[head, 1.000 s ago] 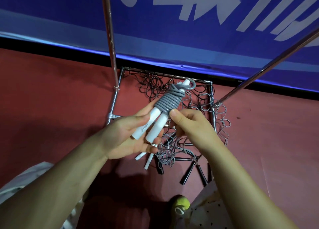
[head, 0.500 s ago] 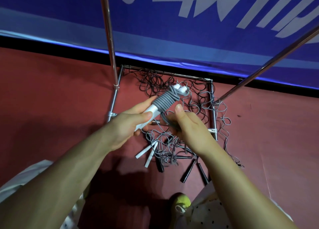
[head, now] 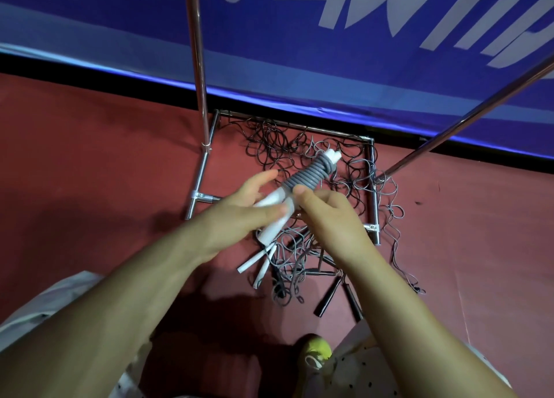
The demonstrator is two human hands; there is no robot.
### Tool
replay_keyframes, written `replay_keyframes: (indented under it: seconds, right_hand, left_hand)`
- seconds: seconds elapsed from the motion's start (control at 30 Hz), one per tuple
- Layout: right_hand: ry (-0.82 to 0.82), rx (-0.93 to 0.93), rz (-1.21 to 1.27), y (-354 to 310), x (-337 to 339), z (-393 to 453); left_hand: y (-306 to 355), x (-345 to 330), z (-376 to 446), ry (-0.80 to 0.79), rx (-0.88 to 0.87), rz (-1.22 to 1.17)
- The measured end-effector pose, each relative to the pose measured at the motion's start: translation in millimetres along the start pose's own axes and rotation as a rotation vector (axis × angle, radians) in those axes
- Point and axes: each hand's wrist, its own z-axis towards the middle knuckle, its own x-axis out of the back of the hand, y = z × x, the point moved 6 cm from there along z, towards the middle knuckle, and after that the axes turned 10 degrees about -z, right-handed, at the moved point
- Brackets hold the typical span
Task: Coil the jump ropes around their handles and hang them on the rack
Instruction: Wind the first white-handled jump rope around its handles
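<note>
Near the middle of the frame, both hands hold a jump rope (head: 305, 177) whose grey cord is coiled tightly round its two white handles. The bundle tilts from lower left to upper right, its white tips poking out at the top. The left hand (head: 239, 214) grips the bare lower part of the handles, thumb across them and fingers stretched behind. The right hand (head: 326, 217) pinches the bundle just below the coils, thumb on top, fingers curled underneath.

Below the hands, a heap of loose ropes (head: 299, 247) lies tangled on the red floor (head: 90, 172) inside the metal rack (head: 198, 67), whose shiny poles rise toward the upper left and upper right. White and black handles stick out of the heap toward the bottom of the frame.
</note>
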Motion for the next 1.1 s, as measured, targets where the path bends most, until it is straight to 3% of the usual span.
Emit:
replay_keyframes:
  seconds: [0.2, 0.3, 0.37, 0.67, 0.8, 0.93, 1.1]
  right_hand:
    - [-0.144, 0.182, 0.015, -6, -12, -7]
    - [-0.195, 0.240, 0.036, -7, -10, -12]
    - [-0.186, 0.251, -0.021, -7, -8, -13]
    - [-0.093, 0.067, -0.337, 4, 5, -5]
    - [-0.075, -0.038, -0.179, 11, 8, -1]
    - [-0.072, 0.003, -0.021, 3, 4, -2]
    - [-0.205, -0.136, 0.172, 10, -9, 0]
  left_hand:
    - [-12, -6, -8, -0.154, 0.404, -0.384]
    - [-17, -20, -13, -0.359, 0.438, -0.472]
    - [-19, -25, -14, -0.386, 0.426, -0.446]
    - [-18, -4, 7, 0.152, 0.044, 0.101]
    - [-17, 2, 9, 0.212, -0.014, 0.149]
    - [-9, 6, 7, 0.266, -0.036, 0.057]
    - [-4, 18, 8, 0.352, -0.047, 0.120]
